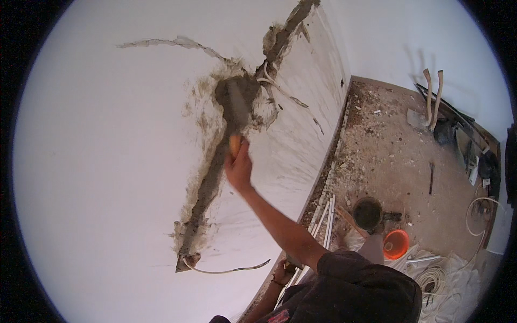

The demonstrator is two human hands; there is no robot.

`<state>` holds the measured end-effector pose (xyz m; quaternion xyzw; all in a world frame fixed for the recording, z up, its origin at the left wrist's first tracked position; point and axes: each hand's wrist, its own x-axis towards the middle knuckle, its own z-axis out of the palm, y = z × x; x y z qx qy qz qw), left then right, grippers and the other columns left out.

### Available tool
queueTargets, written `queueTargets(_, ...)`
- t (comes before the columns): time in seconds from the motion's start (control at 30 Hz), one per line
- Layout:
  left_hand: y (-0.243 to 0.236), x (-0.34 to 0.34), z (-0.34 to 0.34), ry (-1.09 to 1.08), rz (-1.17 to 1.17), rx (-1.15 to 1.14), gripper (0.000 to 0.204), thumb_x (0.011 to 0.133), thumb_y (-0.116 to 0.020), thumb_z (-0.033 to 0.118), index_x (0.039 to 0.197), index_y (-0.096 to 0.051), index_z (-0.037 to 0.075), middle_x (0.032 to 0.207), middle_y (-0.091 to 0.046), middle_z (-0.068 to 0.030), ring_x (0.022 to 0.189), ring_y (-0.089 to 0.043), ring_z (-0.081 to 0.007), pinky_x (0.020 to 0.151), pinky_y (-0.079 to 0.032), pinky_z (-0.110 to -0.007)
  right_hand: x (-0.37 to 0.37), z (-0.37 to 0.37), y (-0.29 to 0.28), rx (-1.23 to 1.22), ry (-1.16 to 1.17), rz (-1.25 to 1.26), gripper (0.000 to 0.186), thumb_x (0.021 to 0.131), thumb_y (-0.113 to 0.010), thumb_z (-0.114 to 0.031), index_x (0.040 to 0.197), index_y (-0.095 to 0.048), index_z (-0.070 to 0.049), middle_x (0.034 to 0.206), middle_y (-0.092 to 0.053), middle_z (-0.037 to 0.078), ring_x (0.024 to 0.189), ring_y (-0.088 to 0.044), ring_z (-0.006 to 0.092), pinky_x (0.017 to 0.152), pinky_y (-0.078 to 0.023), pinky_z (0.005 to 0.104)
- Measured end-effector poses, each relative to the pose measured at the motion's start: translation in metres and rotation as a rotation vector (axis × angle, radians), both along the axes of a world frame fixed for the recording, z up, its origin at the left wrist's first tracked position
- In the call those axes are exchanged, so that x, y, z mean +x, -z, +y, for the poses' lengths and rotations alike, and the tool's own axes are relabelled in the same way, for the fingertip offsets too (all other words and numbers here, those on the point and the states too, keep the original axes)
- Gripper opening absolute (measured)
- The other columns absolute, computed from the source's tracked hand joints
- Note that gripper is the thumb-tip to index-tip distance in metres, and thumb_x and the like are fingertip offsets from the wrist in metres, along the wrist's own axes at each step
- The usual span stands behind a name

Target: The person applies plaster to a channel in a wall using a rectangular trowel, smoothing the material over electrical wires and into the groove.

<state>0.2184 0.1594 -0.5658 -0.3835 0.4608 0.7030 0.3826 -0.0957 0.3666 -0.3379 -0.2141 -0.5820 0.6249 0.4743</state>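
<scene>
My right hand point(238, 164) is closed around the orange-brown handle of a trowel point(235, 145). Its grey blade, smeared by motion, lies over a wide patch of wet grey mortar point(225, 96) on the white wall point(107, 161). From that patch a mortar-filled groove point(207, 185) runs down to a small hole, and another point(291, 29) climbs toward the top. Pale cables point(285, 92) stick out beside the patch, and one cable point(231, 269) leaves the lower hole. Low beside my body, my left hand point(283, 273) curls round something mostly hidden by my dark sleeve.
A dark bucket point(367, 214) and an orange bucket point(396, 244) stand on the dusty floor point(398, 161). Near them lie white strips point(329, 220) and coiled cable point(431, 281). Long-handled tools point(434, 102) lean at the far wall. Rubble lines the wall's foot.
</scene>
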Motion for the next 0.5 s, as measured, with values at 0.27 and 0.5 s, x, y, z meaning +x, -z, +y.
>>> queueTargets(0.27,0.056,-0.024,-0.043,0.072,0.015,0.699,0.04,0.096,-0.044,0.042,0.11,-0.055,0.006,0.092,-0.063,-0.0043,0.072,-0.059,-0.0127,0.064,-0.052,-0.029,0.17,-0.02,0.115,0.038,-0.311,-0.107,0.052,0.087,-0.063,-0.013,0.13,-0.036,-0.003,0.11,-0.058,0.02,0.104,-0.06,0.0342,0.083,-0.048,0.0404)
queueTargets(0.5,0.044,0.002,0.005,0.103,-0.16,0.128,0.029,0.097,-0.046,0.03,0.11,-0.056,0.007,0.1,-0.062,-0.0082,0.091,-0.06,-0.0191,0.079,-0.05,-0.031,0.402,0.094,0.38,-0.18,-0.597,-1.265,0.048,0.087,-0.055,-0.031,0.12,-0.041,0.002,0.093,-0.062,0.027,0.085,-0.061,0.043,0.072,-0.045,0.0552)
